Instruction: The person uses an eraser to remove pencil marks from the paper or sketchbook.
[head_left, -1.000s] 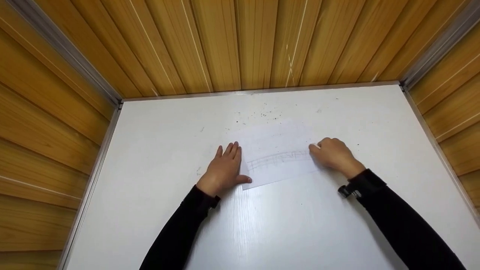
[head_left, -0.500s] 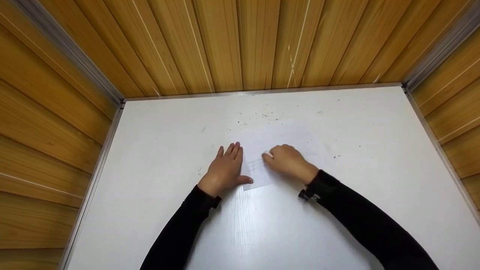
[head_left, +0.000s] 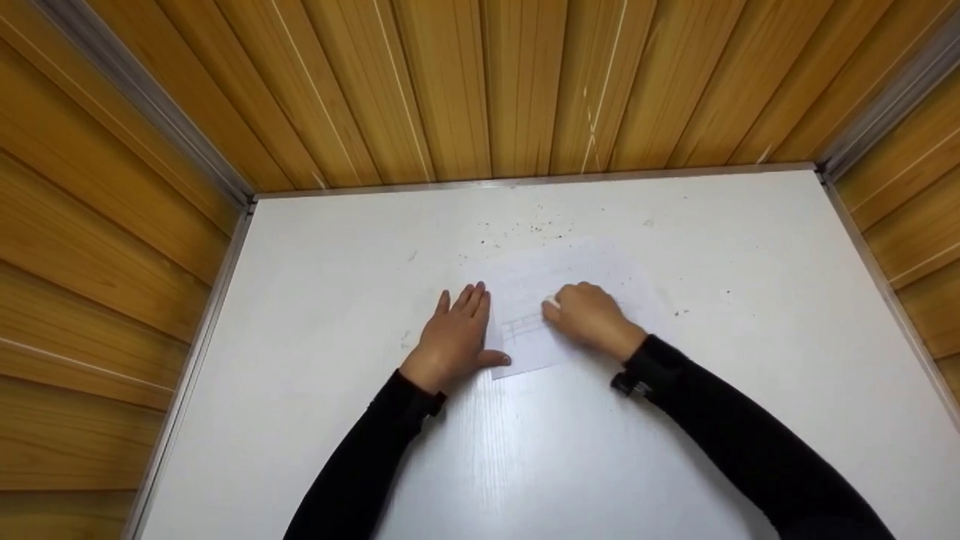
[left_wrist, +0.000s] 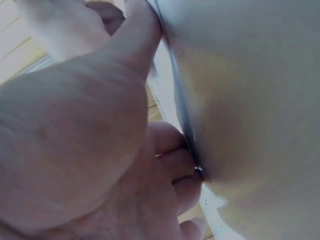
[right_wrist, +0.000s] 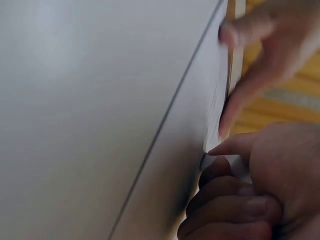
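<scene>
A white sheet of paper [head_left: 592,262] lies on the table with ladder-like pencil lines [head_left: 523,325] across it. My left hand [head_left: 454,337] rests flat at the sheet's left edge, fingers straight and thumb on the paper's lower corner. Over the middle of the sheet, my right hand [head_left: 589,315] pinches a small white eraser [head_left: 552,300] against the paper, right by the pencil lines. The right wrist view shows the eraser [right_wrist: 239,170] mostly hidden between thumb and curled fingers. In the left wrist view the left palm [left_wrist: 75,135] lies along the paper's edge.
Dark crumbs [head_left: 536,227] are scattered on the white table [head_left: 337,262] beyond the paper, with a few more specks [head_left: 681,311] to its right. Wood-plank walls [head_left: 517,90] close off the back and both sides.
My right hand has swept left from the sheet's right edge with the eraser, then come back slightly right. It now covers much of the pencil lines. My left hand stays put.
</scene>
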